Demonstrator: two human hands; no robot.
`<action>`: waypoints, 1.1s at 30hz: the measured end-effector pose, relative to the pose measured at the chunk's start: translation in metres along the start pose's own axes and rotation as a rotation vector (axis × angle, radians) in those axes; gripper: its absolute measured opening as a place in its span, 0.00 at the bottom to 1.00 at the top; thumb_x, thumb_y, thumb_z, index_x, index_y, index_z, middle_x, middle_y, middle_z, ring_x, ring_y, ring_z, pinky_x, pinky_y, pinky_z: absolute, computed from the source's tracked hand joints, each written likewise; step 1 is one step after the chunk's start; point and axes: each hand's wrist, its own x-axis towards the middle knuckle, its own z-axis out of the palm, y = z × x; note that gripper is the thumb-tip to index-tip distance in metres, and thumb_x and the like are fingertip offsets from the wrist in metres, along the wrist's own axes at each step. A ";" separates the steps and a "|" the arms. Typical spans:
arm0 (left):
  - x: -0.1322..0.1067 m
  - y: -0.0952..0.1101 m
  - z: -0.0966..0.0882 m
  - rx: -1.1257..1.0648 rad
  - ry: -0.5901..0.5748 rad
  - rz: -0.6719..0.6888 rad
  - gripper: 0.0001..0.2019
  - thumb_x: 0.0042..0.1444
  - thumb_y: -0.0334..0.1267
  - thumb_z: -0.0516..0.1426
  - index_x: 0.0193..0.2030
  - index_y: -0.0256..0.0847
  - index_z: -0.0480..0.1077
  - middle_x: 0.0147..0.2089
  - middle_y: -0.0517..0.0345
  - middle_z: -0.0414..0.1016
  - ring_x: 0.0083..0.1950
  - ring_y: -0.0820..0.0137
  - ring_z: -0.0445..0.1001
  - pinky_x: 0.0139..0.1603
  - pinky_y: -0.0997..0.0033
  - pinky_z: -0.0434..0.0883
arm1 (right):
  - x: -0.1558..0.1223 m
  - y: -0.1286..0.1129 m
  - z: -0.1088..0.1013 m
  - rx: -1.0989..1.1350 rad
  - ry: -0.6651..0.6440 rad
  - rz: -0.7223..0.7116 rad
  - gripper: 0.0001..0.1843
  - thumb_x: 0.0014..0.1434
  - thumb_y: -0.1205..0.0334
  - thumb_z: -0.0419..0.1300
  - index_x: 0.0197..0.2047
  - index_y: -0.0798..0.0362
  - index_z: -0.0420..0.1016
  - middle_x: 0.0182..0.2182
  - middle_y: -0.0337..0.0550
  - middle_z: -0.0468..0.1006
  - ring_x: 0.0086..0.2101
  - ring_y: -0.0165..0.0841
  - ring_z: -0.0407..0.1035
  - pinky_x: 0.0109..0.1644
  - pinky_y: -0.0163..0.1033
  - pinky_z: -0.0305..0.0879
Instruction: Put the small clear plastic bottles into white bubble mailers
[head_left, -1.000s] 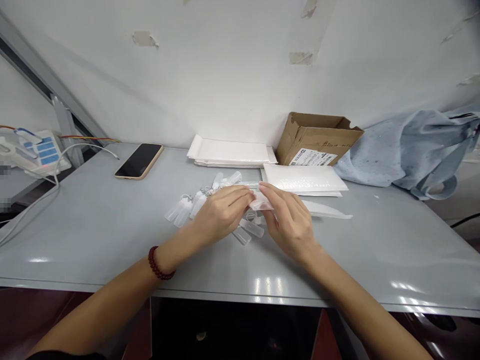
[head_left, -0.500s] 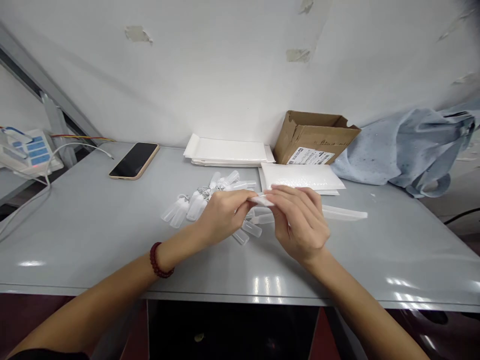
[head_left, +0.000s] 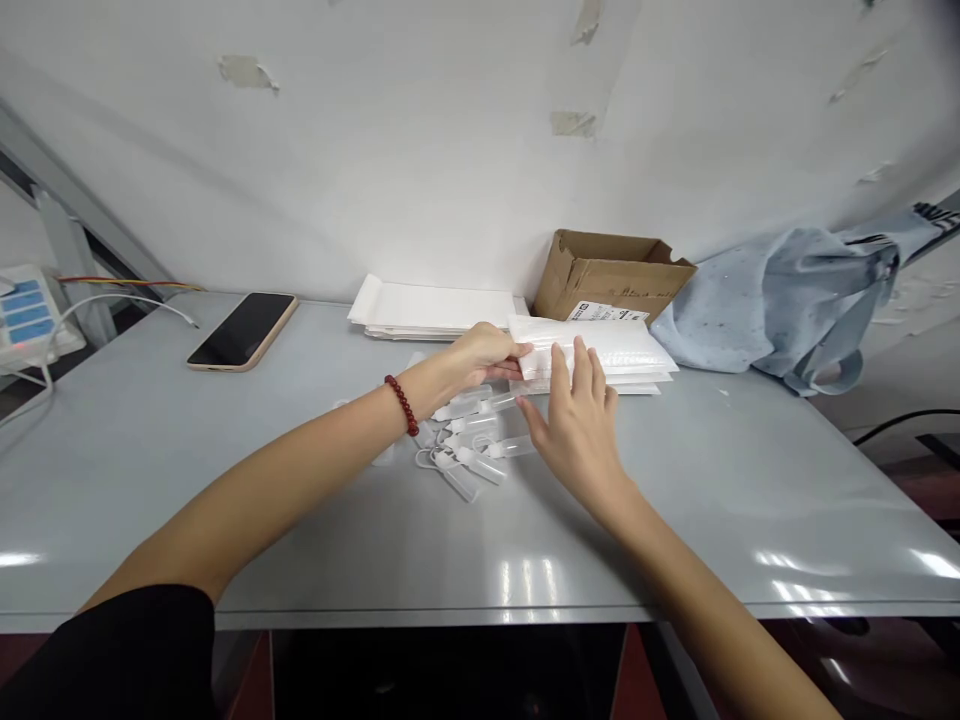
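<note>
A white padded envelope [head_left: 600,340] lies on top of the right-hand pile of similar envelopes [head_left: 637,388]. My left hand [head_left: 487,355], with a dark red bead bracelet at the wrist, pinches its left end between thumb and fingers. Just in front of the envelope is my right hand [head_left: 576,420], open with fingers spread, its fingertips at the near edge; whether they touch it I cannot tell. Small clear plastic bottles [head_left: 480,465] with white tops and rings lie loosely heaped below my left forearm, which hides part of them.
Another stack of white envelopes [head_left: 435,305] lies against the wall. Behind the right pile stands an open cardboard box [head_left: 622,280], with a light blue cloth bag [head_left: 772,300] beside it. A phone [head_left: 244,330] and a white cable [head_left: 135,292] are on the left of the grey table [head_left: 360,530].
Both hands were together over the bottles, holding a narrow white envelope edge-on. Now the envelope is on the right pile; my right hand has let go and opened. The view has shifted slightly.
</note>
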 end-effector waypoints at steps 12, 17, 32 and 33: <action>-0.003 0.009 0.008 0.526 0.034 0.070 0.18 0.56 0.40 0.58 0.18 0.33 0.68 0.15 0.53 0.71 0.16 0.72 0.69 0.23 0.72 0.69 | -0.001 0.011 0.013 -0.048 -0.134 0.059 0.30 0.61 0.59 0.53 0.64 0.60 0.53 0.64 0.74 0.50 0.62 0.70 0.44 0.48 0.71 0.57; -0.008 0.012 0.004 0.823 0.085 0.124 0.20 0.57 0.40 0.56 0.16 0.32 0.70 0.14 0.52 0.69 0.15 0.71 0.67 0.24 0.70 0.68 | 0.006 0.006 0.003 -0.134 -0.311 0.158 0.32 0.61 0.59 0.55 0.65 0.63 0.53 0.65 0.72 0.47 0.62 0.68 0.43 0.54 0.69 0.54; 0.000 0.009 -0.107 1.459 0.568 0.234 0.13 0.53 0.42 0.60 0.41 0.36 0.75 0.40 0.45 0.76 0.45 0.53 0.73 0.43 0.59 0.68 | 0.007 -0.003 -0.008 -0.079 -0.294 0.131 0.32 0.61 0.60 0.56 0.64 0.64 0.53 0.65 0.73 0.48 0.64 0.63 0.43 0.54 0.69 0.54; 0.000 0.008 -0.107 1.474 0.566 0.254 0.12 0.54 0.42 0.58 0.42 0.36 0.75 0.40 0.45 0.76 0.45 0.54 0.73 0.43 0.60 0.68 | 0.007 -0.003 -0.008 -0.080 -0.294 0.128 0.32 0.61 0.60 0.56 0.64 0.64 0.53 0.65 0.73 0.48 0.64 0.63 0.43 0.54 0.70 0.54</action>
